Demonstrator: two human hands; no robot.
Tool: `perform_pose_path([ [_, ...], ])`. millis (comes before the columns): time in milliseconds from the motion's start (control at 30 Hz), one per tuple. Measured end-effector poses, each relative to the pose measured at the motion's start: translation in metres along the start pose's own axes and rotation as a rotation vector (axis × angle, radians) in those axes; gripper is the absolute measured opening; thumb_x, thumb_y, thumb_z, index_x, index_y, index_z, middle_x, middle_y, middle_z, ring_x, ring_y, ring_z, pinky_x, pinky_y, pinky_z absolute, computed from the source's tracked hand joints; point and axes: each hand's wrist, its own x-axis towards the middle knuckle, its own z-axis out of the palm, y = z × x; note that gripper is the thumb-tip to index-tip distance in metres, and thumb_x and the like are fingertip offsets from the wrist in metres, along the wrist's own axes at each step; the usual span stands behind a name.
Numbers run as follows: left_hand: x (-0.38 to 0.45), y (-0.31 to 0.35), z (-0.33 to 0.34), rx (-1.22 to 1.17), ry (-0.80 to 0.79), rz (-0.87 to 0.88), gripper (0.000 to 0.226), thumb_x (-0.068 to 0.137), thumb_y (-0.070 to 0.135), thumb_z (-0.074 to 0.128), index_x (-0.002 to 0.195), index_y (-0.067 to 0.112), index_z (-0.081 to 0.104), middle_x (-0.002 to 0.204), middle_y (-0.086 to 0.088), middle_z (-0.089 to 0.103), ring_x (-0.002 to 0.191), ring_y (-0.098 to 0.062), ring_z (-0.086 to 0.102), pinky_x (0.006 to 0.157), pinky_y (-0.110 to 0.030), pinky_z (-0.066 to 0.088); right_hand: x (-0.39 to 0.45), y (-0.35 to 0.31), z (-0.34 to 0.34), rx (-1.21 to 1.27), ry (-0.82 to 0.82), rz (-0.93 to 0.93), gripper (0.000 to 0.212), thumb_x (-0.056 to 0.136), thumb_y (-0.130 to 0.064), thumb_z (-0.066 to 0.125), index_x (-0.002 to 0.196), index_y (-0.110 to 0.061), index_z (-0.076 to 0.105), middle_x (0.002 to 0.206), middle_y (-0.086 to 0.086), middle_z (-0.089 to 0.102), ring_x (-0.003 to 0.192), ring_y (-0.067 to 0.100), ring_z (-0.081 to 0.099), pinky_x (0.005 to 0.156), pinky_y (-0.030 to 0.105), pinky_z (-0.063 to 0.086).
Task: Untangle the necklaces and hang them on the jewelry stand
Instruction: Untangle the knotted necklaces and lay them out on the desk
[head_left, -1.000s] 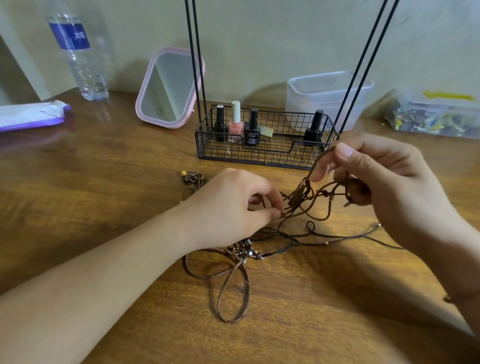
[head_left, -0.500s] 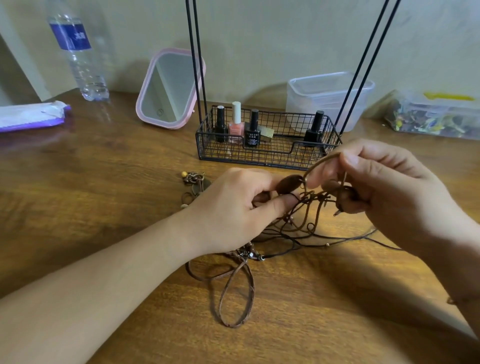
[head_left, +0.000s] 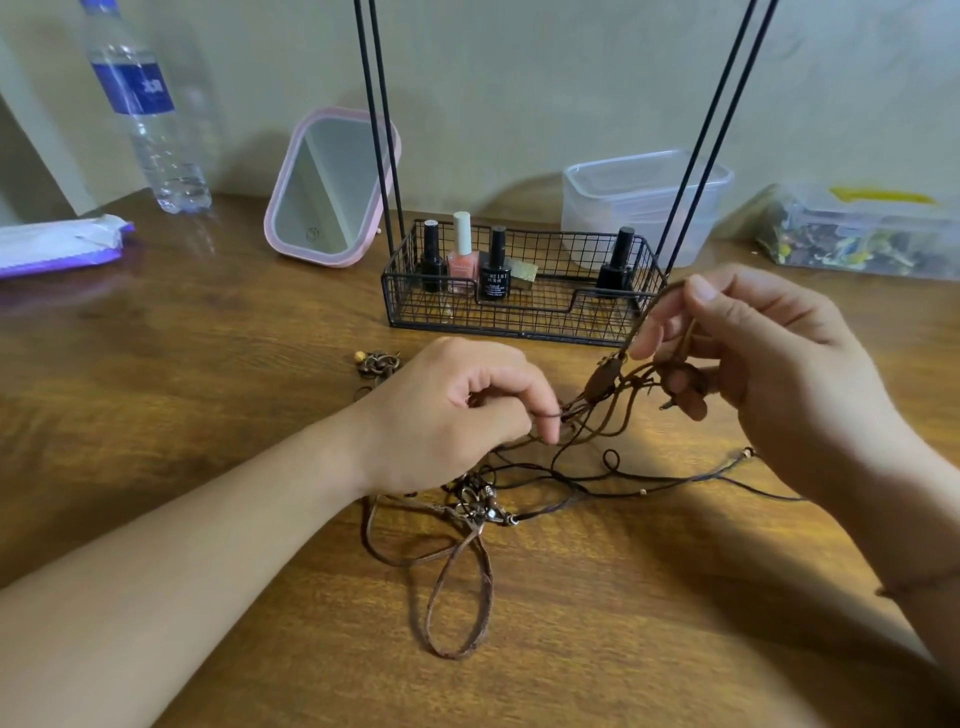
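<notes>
— Nearest, then?
— Tangled necklaces (head_left: 524, 499) on wooden table (head_left: 208, 364), one loop toward viewer. Left hand (head_left: 457, 410) pinching dark cord.
— Right?
— Right hand (head_left: 753, 358) pinching brown cords, lifted. Beyond, jewelry stand (head_left: 519, 291) holding nail polish bottles (head_left: 462, 254).

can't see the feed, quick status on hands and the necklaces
Left hand pinching a cord, right hand holding up the brown cords. Necklaces still knotted on the table. Jewelry stand behind, nothing blocking it.
</notes>
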Motion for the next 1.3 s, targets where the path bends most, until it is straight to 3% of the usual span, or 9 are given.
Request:
perform_pose_path([
  [133, 0.001, 0.000, 0.005, 0.131, 0.034, 0.046, 0.023, 0.087, 0.043, 0.063, 0.070, 0.027, 0.065, 0.064, 0.013, 0.052, 0.065, -0.009, 0.052, 0.060, -0.017, 0.037, -0.001, -0.002, -0.001, 0.137, -0.043, 0.005, 0.022, 0.092, -0.031, 0.049, 0.078, -0.021, 0.063, 0.083, 0.013, 0.073, 0.057, 0.025, 0.046, 0.048, 0.029, 0.035],
  [267, 0.002, 0.004, 0.011, 0.105, 0.084, -0.013, 0.019, 0.088, 0.044, 0.071, 0.081, 0.027, 0.063, 0.066, 0.016, 0.053, 0.065, 0.000, 0.053, 0.061, -0.007, 0.038, -0.005, -0.006, 0.003, 0.199, -0.192, -0.017, 0.021, 0.096, -0.031, 0.044, 0.083, -0.019, 0.056, 0.095, 0.015, 0.072, 0.055, 0.022, 0.039, 0.044, 0.026, 0.028],
  [433, 0.001, 0.008, 0.016, -0.059, 0.105, 0.021, 0.012, 0.087, 0.046, 0.061, 0.088, 0.034, 0.061, 0.072, 0.001, 0.057, 0.068, -0.009, 0.054, 0.061, -0.016, 0.042, -0.007, -0.005, 0.005, 0.267, -0.334, -0.008, 0.024, 0.091, -0.046, 0.060, 0.087, -0.023, 0.057, 0.105, 0.011, 0.068, 0.051, 0.017, 0.038, 0.045, 0.020, 0.026],
  [667, 0.003, 0.003, 0.016, -0.286, 0.096, 0.035, 0.015, 0.094, 0.019, 0.062, 0.093, 0.007, 0.071, 0.080, -0.018, 0.065, 0.074, -0.029, 0.058, 0.067, -0.037, 0.044, -0.007, -0.004, 0.004, 0.311, -0.384, 0.016, 0.022, 0.092, -0.045, 0.057, 0.086, -0.024, 0.056, 0.113, 0.009, 0.069, 0.052, 0.016, 0.040, 0.045, 0.016, 0.028],
  [700, 0.003, 0.003, 0.015, -0.316, 0.090, 0.034, 0.015, 0.094, 0.017, 0.062, 0.094, 0.007, 0.072, 0.081, -0.014, 0.068, 0.075, -0.026, 0.060, 0.069, -0.037, 0.046, -0.006, -0.004, 0.003, 0.316, -0.376, 0.017, 0.020, 0.093, -0.042, 0.056, 0.087, -0.023, 0.056, 0.111, 0.009, 0.068, 0.052, 0.015, 0.041, 0.045, 0.017, 0.028],
  [800, 0.002, 0.003, 0.013, -0.339, 0.069, 0.044, 0.013, 0.094, 0.012, 0.060, 0.092, 0.008, 0.073, 0.080, 0.014, 0.069, 0.077, 0.003, 0.061, 0.073, -0.009, 0.044, -0.004, -0.003, -0.001, 0.327, -0.331, 0.034, 0.017, 0.094, -0.036, 0.053, 0.088, -0.021, 0.056, 0.104, 0.007, 0.067, 0.053, 0.014, 0.042, 0.044, 0.018, 0.028],
  [933, 0.003, 0.002, 0.010, -0.285, 0.063, 0.070, 0.016, 0.092, 0.012, 0.058, 0.084, 0.009, 0.071, 0.080, 0.013, 0.067, 0.080, 0.001, 0.061, 0.077, -0.011, 0.043, 0.000, -0.001, -0.005, 0.277, -0.247, 0.055, 0.027, 0.080, -0.039, 0.071, 0.087, -0.016, 0.059, 0.095, 0.008, 0.065, 0.055, 0.023, 0.040, 0.043, 0.021, 0.032],
  [1100, 0.004, 0.003, 0.010, -0.233, 0.032, 0.082, 0.015, 0.094, 0.020, 0.058, 0.084, 0.015, 0.069, 0.076, 0.016, 0.062, 0.072, 0.000, 0.055, 0.070, -0.011, 0.040, -0.002, -0.003, -0.001, 0.004, -0.142, 0.098, 0.027, 0.073, -0.031, 0.071, 0.088, -0.013, 0.058, 0.086, 0.010, 0.068, 0.047, 0.021, 0.042, 0.042, 0.027, 0.030],
  [1300, 0.004, 0.003, 0.011, -0.195, 0.020, 0.081, 0.015, 0.095, 0.010, 0.055, 0.085, 0.012, 0.067, 0.072, 0.019, 0.059, 0.068, 0.004, 0.054, 0.065, -0.006, 0.038, -0.004, 0.000, 0.003, -0.132, -0.276, 0.244, 0.028, 0.071, -0.034, 0.070, 0.094, -0.017, 0.065, 0.087, 0.016, 0.073, 0.049, 0.014, 0.038, 0.043, 0.019, 0.035],
])
